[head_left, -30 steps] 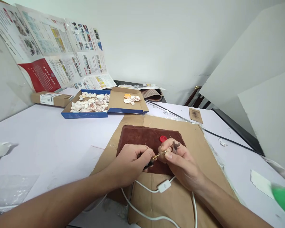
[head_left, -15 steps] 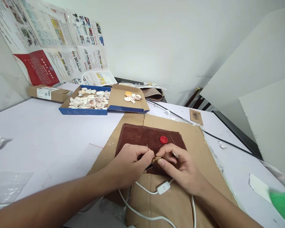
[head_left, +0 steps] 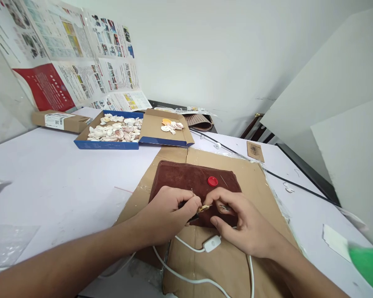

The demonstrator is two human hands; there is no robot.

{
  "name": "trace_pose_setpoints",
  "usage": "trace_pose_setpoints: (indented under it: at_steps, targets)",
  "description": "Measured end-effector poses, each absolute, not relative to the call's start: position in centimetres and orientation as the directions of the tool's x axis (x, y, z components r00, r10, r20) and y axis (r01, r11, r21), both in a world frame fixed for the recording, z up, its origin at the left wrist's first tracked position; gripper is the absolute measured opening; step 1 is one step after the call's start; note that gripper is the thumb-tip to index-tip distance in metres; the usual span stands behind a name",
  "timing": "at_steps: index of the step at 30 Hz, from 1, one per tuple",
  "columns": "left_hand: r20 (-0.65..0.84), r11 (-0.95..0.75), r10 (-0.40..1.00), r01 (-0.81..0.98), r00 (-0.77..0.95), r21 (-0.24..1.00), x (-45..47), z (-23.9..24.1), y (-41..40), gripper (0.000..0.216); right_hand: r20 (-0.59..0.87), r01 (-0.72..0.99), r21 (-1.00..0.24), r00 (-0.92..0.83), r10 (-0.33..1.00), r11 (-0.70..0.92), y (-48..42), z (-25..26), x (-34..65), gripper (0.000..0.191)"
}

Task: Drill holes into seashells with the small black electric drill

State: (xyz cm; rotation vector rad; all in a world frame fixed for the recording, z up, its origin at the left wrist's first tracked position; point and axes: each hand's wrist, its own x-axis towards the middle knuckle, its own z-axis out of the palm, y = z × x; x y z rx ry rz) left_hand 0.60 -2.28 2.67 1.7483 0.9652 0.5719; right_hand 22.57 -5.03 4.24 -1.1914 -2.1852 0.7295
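Observation:
My left hand point(head_left: 178, 211) is closed around a small drill with a dark body and a brass chuck point(head_left: 204, 208), its thin tip pointing right. A short thin metal piece point(head_left: 192, 191) sticks up by the left thumb and forefinger. Just right of the chuck, my right hand point(head_left: 240, 221) has thumb and forefinger apart, with nothing seen between them. Something silvery, perhaps a ring, shows at its curled fingers. Both hands are over a brown suede-like cloth point(head_left: 177, 174). On the cloth lie a red round cap point(head_left: 212, 181) and a thin needle-like rod point(head_left: 224, 181).
A white cord with an inline switch point(head_left: 211, 243) runs below the hands over a cardboard sheet point(head_left: 248, 174). Behind stands an open blue box point(head_left: 107, 145) of seashells, several more on its lid. A small brown card point(head_left: 255, 151) and green object point(head_left: 368, 265) lie right.
My right thumb and forefinger have let go of the brass chuck and spread apart, the hand shifting slightly right. My left hand still holds the drill in nearly the same place.

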Motion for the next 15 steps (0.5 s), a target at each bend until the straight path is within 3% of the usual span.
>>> trace_pose_setpoints:
  at_steps: [2,7,15]
  targets:
    - [-0.068,-0.159,0.828,0.348,0.557,0.924,0.62,2.65,-2.27,0.042,0.252,0.547,-0.691,-0.431,0.867,0.473,-5.04,4.31,22.58,0.028]
    - [-0.021,-0.232,0.816,0.359,0.578,0.904,0.75,2.26,-2.36,0.039,0.276,0.599,-0.571,-0.504,0.818,0.561,-4.99,4.37,22.79,0.008]
    - [0.004,-0.275,0.808,0.372,0.589,0.887,0.75,2.27,-2.46,0.039,0.283,0.609,-0.468,-0.583,0.761,0.641,-4.92,4.51,23.17,0.011]
